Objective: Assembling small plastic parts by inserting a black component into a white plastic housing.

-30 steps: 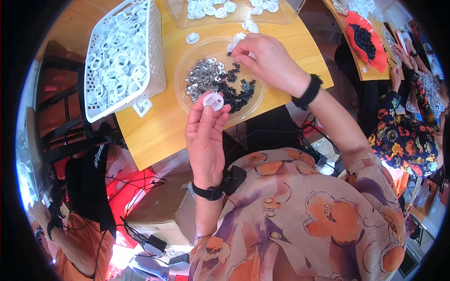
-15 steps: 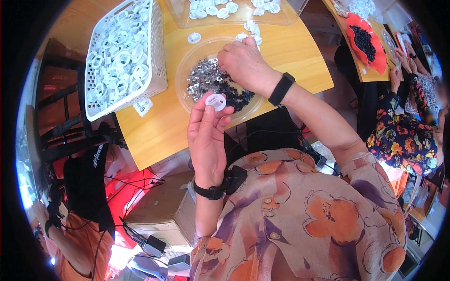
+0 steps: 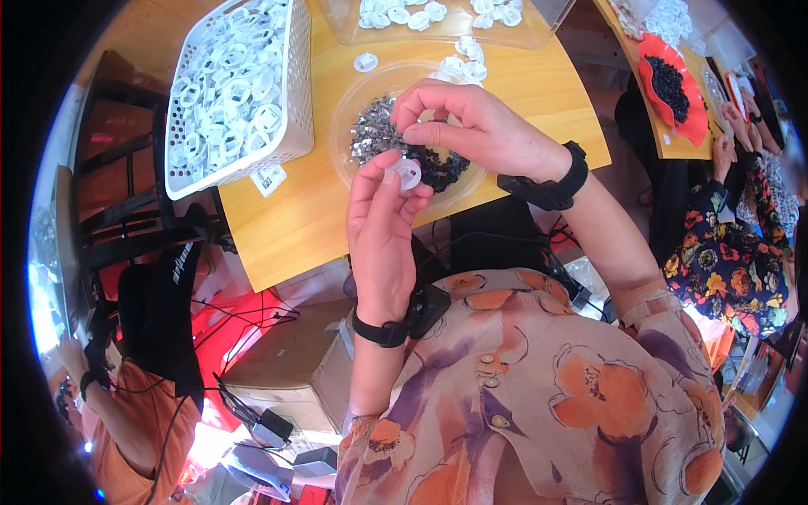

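Note:
My left hand (image 3: pixel 383 240) is closed, palm up, holding a small round white plastic piece (image 3: pixel 409 175) with a small slot between thumb and fingers. Above and to its right, my right hand (image 3: pixel 497 139) is bent with thumb and forefinger pinched together; whatever they hold is too small to make out. Both hands are over a round clear tray (image 3: pixel 343 122) on the wooden table. In it lie a heap of small silvery metal parts (image 3: pixel 372 135) on the left and small black parts (image 3: pixel 446 175) on the right, partly covered by my hands.
A white perforated basket (image 3: pixel 296 118) full of white plastic pieces stands at the left. A clear bin (image 3: pixel 387 37) and loose white pieces (image 3: pixel 471 63) lie farther back. At the right, people work beside a red dish (image 3: pixel 692 118) of black parts; another person's orange-clothed arm (image 3: pixel 126 429) is lower left.
My right hand has lifted from the far side of the tray and come toward the white piece in my left hand. The whole view has shifted slightly.

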Motion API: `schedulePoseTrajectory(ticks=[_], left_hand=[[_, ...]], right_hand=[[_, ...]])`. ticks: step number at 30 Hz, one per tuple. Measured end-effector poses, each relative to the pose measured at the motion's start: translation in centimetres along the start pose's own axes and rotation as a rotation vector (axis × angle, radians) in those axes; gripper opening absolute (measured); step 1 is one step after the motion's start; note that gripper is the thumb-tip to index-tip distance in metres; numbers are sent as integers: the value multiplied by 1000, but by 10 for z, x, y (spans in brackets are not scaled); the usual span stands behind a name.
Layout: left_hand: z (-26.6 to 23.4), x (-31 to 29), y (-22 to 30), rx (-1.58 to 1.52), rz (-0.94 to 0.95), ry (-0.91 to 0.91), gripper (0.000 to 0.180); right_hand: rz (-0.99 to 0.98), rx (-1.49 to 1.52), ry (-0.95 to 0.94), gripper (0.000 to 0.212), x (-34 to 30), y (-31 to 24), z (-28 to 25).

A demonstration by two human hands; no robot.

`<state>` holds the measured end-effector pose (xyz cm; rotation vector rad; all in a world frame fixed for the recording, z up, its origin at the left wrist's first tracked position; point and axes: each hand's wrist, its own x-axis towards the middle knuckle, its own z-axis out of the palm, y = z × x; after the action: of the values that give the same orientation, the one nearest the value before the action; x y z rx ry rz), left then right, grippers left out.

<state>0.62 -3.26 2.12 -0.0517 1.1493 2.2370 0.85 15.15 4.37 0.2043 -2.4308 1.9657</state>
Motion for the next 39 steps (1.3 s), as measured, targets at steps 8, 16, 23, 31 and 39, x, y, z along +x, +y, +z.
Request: schedulePoseTrajectory(ticks=[8, 16, 23, 31, 39], left_hand=[[8, 1, -3, 23, 73, 14, 16], [10, 2, -9, 66, 118, 40, 10], [13, 1, -12, 185, 223, 73, 10], [18, 2, -10, 132, 204, 67, 16], [19, -3, -13, 224, 239, -52, 34]], right_hand=[[-65, 76, -56, 15, -6, 10, 5], [-73, -32, 1, 11, -15, 4, 6], [-160, -235, 198, 12, -22, -15, 13], [-158, -296, 256, 13, -24, -7, 20], [-109, -188, 295, 14, -26, 1, 19]])
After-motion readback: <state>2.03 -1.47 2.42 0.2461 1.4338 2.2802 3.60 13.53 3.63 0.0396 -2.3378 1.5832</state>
